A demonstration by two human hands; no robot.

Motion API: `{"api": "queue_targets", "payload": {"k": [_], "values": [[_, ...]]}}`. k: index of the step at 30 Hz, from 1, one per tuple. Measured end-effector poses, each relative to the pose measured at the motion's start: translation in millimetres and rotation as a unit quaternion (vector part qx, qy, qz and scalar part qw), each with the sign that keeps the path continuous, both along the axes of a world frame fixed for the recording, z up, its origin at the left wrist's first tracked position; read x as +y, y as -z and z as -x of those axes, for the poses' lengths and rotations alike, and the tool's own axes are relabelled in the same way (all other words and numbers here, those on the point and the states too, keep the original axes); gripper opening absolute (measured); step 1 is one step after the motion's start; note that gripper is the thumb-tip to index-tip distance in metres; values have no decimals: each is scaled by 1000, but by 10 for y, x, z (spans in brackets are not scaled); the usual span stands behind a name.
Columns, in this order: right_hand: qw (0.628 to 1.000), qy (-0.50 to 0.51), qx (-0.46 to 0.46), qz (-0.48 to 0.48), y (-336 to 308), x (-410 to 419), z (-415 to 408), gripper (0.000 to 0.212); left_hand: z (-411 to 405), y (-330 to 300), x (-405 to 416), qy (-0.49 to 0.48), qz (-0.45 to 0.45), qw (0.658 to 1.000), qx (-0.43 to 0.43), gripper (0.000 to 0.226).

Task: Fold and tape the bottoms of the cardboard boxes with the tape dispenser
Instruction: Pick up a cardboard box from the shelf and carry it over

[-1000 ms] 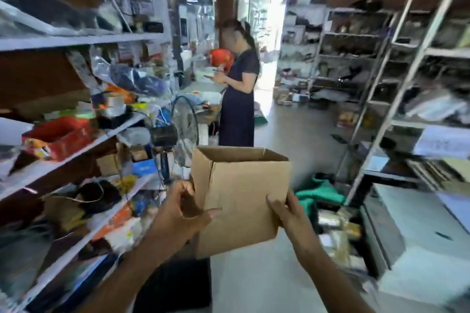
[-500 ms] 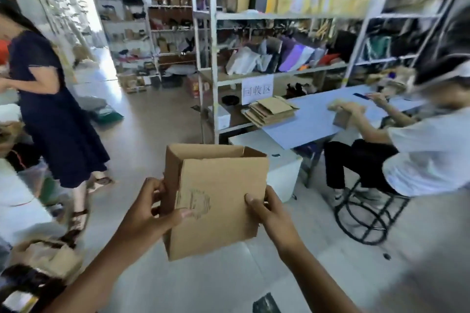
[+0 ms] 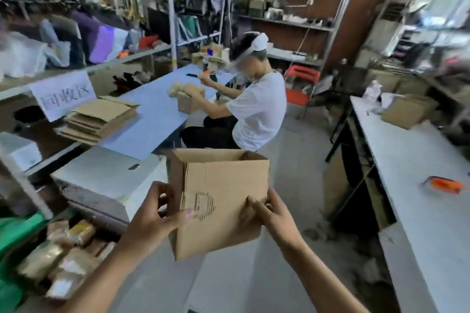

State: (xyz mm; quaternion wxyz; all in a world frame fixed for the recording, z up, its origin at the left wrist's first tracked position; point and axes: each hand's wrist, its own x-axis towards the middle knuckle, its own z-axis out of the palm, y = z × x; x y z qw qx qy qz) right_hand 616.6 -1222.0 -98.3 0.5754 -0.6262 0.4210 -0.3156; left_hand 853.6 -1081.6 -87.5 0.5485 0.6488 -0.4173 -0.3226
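Note:
I hold an opened brown cardboard box (image 3: 223, 185) upright in the air in front of me, its open side up and a printed mark on the near face. My left hand (image 3: 155, 216) grips its left edge, thumb across the front. My right hand (image 3: 269, 213) grips the lower right corner. An orange tape dispenser (image 3: 443, 184) lies on the white table (image 3: 432, 223) at the right, well away from both hands. A stack of flat cardboard blanks (image 3: 100, 119) sits on the blue table (image 3: 157, 119) at the left.
A seated person in a white shirt (image 3: 256, 107) works on a small box at the blue table, just beyond my box. Crowded metal shelves (image 3: 101, 7) line the left and back. A white cabinet (image 3: 106, 180) stands low left. Another cardboard box (image 3: 407, 112) rests on the far end of the white table.
My view has swung to the right, from the aisle with a standing person to the work tables. The box stays in both hands, held the same way.

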Motion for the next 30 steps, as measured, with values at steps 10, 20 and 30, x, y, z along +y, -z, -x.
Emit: {"api": "queue_targets", "payload": {"k": [10,20,30], "values": [[980,197,29,23,5,-658,512,23,205,104,-1668,187,26,981,30,64],[955,291,41,35,56,-2147,1265,45,964,124,-3655,269,23,962,35,52],[949,310,31,43,-76,-4099,1884,36,1605,-109,-5618,304,45,951,23,66]]}}
